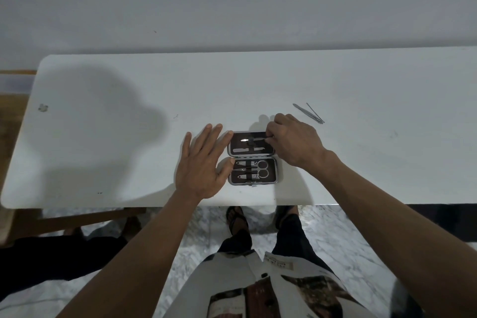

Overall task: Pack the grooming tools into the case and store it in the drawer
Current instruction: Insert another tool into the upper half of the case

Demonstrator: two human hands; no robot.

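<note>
White table (pixel 103 137), a chip (pixel 43 107) in its surface at nine o'clock; grey wall (pixel 232 2) at twelve; marble floor (pixel 335 235) at six.

The surface (pixel 361 162) is smooth white with a dull sheen, scuffed and speckled in spots. On it the open case (pixel 253 157) has a dark matt lining inside a silvery metal rim. In the case, the scissors (pixel 260 169) and clippers (pixel 247 176) are shiny metal. Right of the case, two thin tools (pixel 309 113) look like brushed steel. Below the surface's near edge, the floor (pixel 333 235) is glossy veined marble.
</note>
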